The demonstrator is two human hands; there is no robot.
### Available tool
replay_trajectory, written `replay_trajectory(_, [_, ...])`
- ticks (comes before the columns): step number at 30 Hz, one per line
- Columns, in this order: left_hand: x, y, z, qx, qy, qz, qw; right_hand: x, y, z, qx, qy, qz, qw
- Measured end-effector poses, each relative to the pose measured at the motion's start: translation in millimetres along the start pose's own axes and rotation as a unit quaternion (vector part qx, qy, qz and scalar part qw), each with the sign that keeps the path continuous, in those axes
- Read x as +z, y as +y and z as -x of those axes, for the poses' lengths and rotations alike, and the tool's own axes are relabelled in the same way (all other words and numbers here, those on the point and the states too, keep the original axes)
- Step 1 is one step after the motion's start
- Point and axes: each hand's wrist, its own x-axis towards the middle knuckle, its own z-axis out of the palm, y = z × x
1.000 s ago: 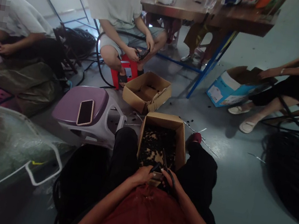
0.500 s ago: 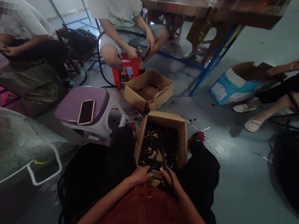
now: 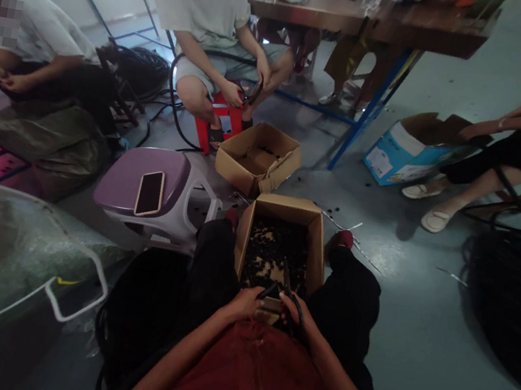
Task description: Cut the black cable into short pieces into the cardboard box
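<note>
My right hand (image 3: 291, 309) is closed on a pair of scissors (image 3: 286, 276), their blades pointing away from me and their dark handle loop by my palm. Closed too, my left hand (image 3: 246, 303) grips a black strip (image 3: 268, 290), its end near the scissor blades. Both hands are at the near edge of a cardboard box (image 3: 321, 249) on the floor between my legs. Many small black pieces (image 3: 265, 243) lie scattered over the box's bottom. Whether the blades touch the strip is too small to tell.
Beyond is another cardboard box (image 3: 236, 174). A purple-topped stool (image 3: 117, 176) bearing a phone (image 3: 150, 193) stands left. Black coils (image 3: 514, 300) lie right, near a blue carton (image 3: 393, 152). Co-workers sit around; one's hands (image 3: 246, 88) hold a dark tool. A table (image 3: 370, 27) stands behind.
The view has shifted slightly. My hands, the scissors and the black strip keep almost the same places over the box's near edge.
</note>
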Motion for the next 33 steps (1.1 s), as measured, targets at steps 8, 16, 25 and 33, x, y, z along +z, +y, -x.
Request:
replay_trajectory(8, [-45.3,20,-17,0.048,0.121,0.102,0.986,-7,-13,13,0.005,-0.019,-0.088,0.996])
replay_trajectory(16, [-132.7,38,8,0.139,0.287,-0.090,0.944,-6,-10,26,0.006,-0.035,-0.092,0.995])
replay_trajectory(25, [-201.5,9,74,0.028,0.354,-0.341,0.870,-8,-6,28,0.013,-0.029,-0.105,0.994])
replay_trajectory(33, [-149.6,43,34,0.105,0.309,-0.318,0.890,-2,-11,27,0.004,-0.030,-0.119,0.992])
